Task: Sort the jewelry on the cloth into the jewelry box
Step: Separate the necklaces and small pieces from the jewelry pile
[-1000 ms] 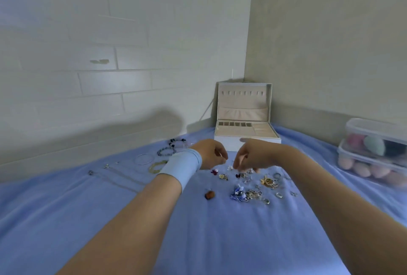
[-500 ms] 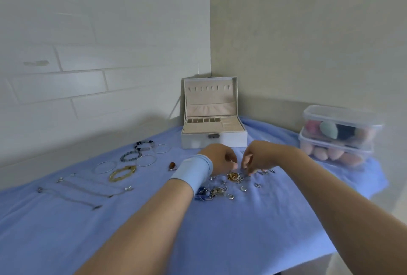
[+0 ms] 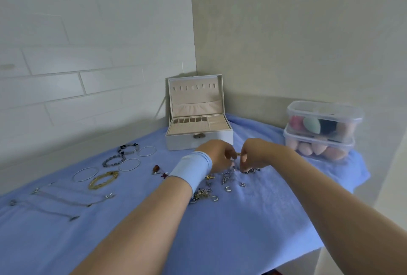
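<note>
Just beyond your fingers [image 3: 243, 161] the box [image 3: 199, 142] stands open on the cloth [image 3: 242, 230], lid upright. Only beige lining shows in it. The tray has a row of narrow slots, a wider compartment to their right and a padded panel in front, and the lid has hooks above a gathered pocket.

Well to the right of your fingers, two clear lidded tubs [image 3: 319, 140] are stacked. The upper one holds four sponges [image 3: 311, 123], pink, teal, black and beige. The lower one holds several peach ones.

Your left hand [image 3: 217, 157], in a blue wristband [image 3: 190, 170], and your right hand [image 3: 255, 155] are both curled, almost touching. Together they pinch a gold piece [image 3: 237, 154] just above the cloth. The lower right fingers touch small pieces [image 3: 228, 188] scattered on the cloth under and nearer than both hands. These are rings and charms, too small to count.

To the left of your fingers lie a brown pendant [image 3: 156, 168], two beaded bracelets [image 3: 113, 161], three thin bangles [image 3: 129, 164] and one gold bracelet [image 3: 103, 179]. Farthest left are two chains [image 3: 72, 199], stretched out side by side.
</note>
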